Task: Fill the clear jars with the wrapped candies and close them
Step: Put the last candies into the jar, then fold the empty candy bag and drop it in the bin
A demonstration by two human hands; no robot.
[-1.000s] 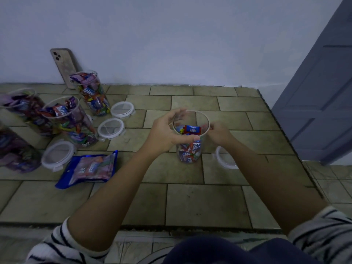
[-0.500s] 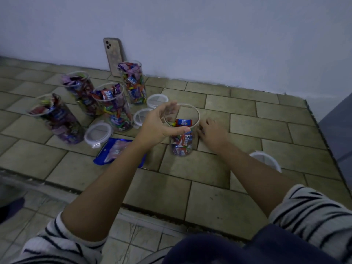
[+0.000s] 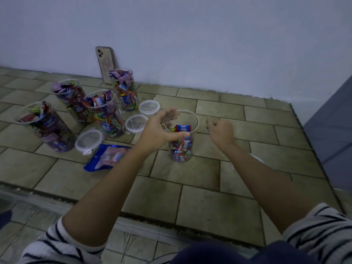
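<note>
Head view: a tiled ledge (image 3: 200,197) runs along a pale wall.

Left hand (image 3: 162,130) grips the rim of the clear jar (image 3: 196,119). Its thumb lies along the near edge and its fingers curl round the far left side. The jar stands upright on the tiles with no lid on. Wrapped candies (image 3: 181,149) fill its lower part. One blue-and-red piece (image 3: 182,128) sits higher, just under the thumb.

Right hand (image 3: 221,132) hovers just right of the jar, apart from it, with fingers curled in toward the thumb. A small blue speck shows at the fingertips. Cannot tell whether a candy is pinched there.

Left of the clear jar:
- Four filled jars (image 3: 106,115), all uncovered, with candies up to the brim.
- Three loose lids (image 3: 136,123) lying flat between those jars and the left hand.
- A blue candy bag (image 3: 108,158) lying flat near the left forearm, just beside the nearest lid.

A further lid (image 3: 257,157) is mostly hidden behind the right forearm. A phone (image 3: 105,63) leans upright on the wall behind the rearmost jar. Striped sleeves (image 3: 57,244) show at both elbows.
</note>
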